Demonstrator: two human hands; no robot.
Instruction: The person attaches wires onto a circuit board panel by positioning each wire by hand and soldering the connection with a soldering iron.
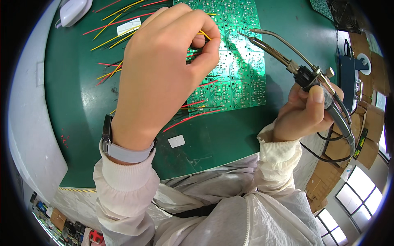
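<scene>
My left hand (pixel 164 69) hovers over a green circuit board (pixel 238 61), thumb and fingers pinched on a thin yellow wire (pixel 204 35) at the board's left side. My right hand (pixel 305 115) grips a soldering iron (pixel 303 69) by its dark handle. The iron's metal tip (pixel 243 35) points left over the board, a little to the right of the pinched wire. Red and yellow wires (pixel 197 117) stick out from under the board's lower left edge.
The board lies on a green mat (pixel 82 102). Several loose red and yellow wires (pixel 111 37) lie at the upper left, by a white device (pixel 74 10). A small white label (pixel 176 141) sits near the mat's front. A dark box (pixel 349 78) stands at the right.
</scene>
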